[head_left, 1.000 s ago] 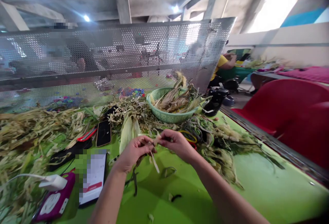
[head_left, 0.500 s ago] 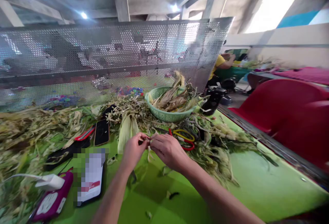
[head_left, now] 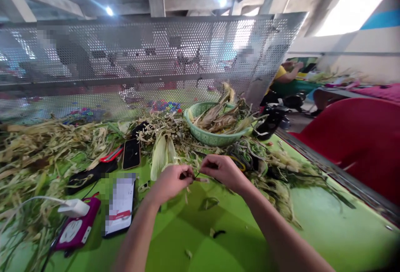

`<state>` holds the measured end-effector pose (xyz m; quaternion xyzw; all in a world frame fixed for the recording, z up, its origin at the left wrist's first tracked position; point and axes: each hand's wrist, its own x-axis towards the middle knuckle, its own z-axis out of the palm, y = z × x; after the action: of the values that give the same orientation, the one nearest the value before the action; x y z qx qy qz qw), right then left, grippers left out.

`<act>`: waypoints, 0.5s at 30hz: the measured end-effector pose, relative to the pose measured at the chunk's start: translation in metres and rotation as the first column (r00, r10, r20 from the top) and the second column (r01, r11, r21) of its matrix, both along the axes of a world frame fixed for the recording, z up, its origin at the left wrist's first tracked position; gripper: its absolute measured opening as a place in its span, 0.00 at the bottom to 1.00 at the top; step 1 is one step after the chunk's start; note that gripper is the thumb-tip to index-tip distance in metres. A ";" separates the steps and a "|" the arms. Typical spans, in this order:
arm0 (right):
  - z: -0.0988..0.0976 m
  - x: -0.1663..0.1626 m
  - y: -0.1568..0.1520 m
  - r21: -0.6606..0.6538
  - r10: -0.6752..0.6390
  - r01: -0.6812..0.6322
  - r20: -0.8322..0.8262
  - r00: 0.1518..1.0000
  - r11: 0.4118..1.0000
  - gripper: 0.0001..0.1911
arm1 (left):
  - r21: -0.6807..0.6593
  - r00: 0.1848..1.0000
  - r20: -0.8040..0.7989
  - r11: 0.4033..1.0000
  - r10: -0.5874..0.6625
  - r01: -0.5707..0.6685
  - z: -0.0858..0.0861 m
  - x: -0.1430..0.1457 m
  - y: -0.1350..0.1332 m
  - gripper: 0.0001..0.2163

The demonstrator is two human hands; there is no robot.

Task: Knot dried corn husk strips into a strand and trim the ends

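My left hand [head_left: 171, 181] and my right hand [head_left: 222, 170] meet above the green table [head_left: 328, 230], both pinched on a thin strip of corn husk [head_left: 196, 176] stretched between their fingertips. Behind the left hand lies a pale unhusked corn cob [head_left: 162, 157]. A green basket [head_left: 212, 136] full of dry husks stands a little further back. Loose husks and coloured rubber bands [head_left: 242, 161] lie just past my right hand.
Dry husks [head_left: 46, 147] pile across the left and back of the table. Phones [head_left: 131, 154] and a pink power strip [head_left: 75, 230] with a white plug lie at left. A perforated metal screen [head_left: 140, 63] stands behind. Red chairs [head_left: 353, 138] are at right; another person sits beyond.
The pale strip that hung down from my hands a second ago is gone; my hands closed together, then drew slightly apart, and now pinch a thin strip between them. The camera shifted a little.
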<state>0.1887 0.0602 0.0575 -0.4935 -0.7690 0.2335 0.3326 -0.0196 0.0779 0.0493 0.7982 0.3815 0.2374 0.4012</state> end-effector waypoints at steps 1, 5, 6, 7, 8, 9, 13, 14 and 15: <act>-0.002 0.000 0.001 -0.031 -0.002 0.002 0.000 1.000 1.000 0.09 | 0.007 1.000 -0.009 1.000 0.003 -0.003 0.000 -0.002 0.000 0.06; -0.009 -0.004 0.003 -0.057 -0.031 0.028 -0.047 0.998 0.998 0.11 | -0.158 0.986 0.159 0.985 -0.046 0.071 0.000 -0.003 0.002 0.06; -0.010 -0.005 0.003 -0.061 -0.036 0.031 -0.090 0.995 0.998 0.11 | -0.238 0.963 0.267 0.967 -0.026 0.092 0.000 -0.003 0.003 0.07; -0.011 -0.007 0.003 -0.061 -0.036 0.028 -0.128 0.991 0.998 0.12 | -0.311 0.928 0.372 0.945 0.023 0.102 -0.001 -0.002 0.004 0.08; -0.011 -0.010 0.003 -0.052 -0.027 0.019 -0.151 0.988 0.998 0.12 | -0.373 0.884 0.457 0.923 0.093 0.096 -0.002 -0.002 0.005 0.09; -0.011 -0.012 0.002 -0.029 -0.013 0.009 -0.147 0.989 1.000 0.13 | -0.423 0.841 0.514 0.903 0.170 0.076 -0.004 -0.001 0.006 0.10; -0.004 -0.023 -0.007 0.153 0.012 -0.013 0.010 1.000 0.988 0.14 | -0.503 0.749 0.545 0.862 0.375 -0.065 -0.012 0.005 0.011 0.11; -0.003 -0.025 -0.010 0.194 0.012 -0.015 0.015 1.000 0.981 0.14 | -0.498 0.748 0.537 0.862 0.390 -0.092 -0.014 0.007 0.012 0.11; -0.001 -0.026 -0.012 0.223 0.020 -0.018 -0.007 1.000 0.975 0.14 | -0.486 0.753 0.527 0.866 0.394 -0.113 -0.016 0.008 0.013 0.11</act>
<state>0.1625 0.0481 0.0564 -0.4445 -0.7934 0.1511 0.3873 -0.0112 0.0908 0.0334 0.5096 0.3806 0.4466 0.6293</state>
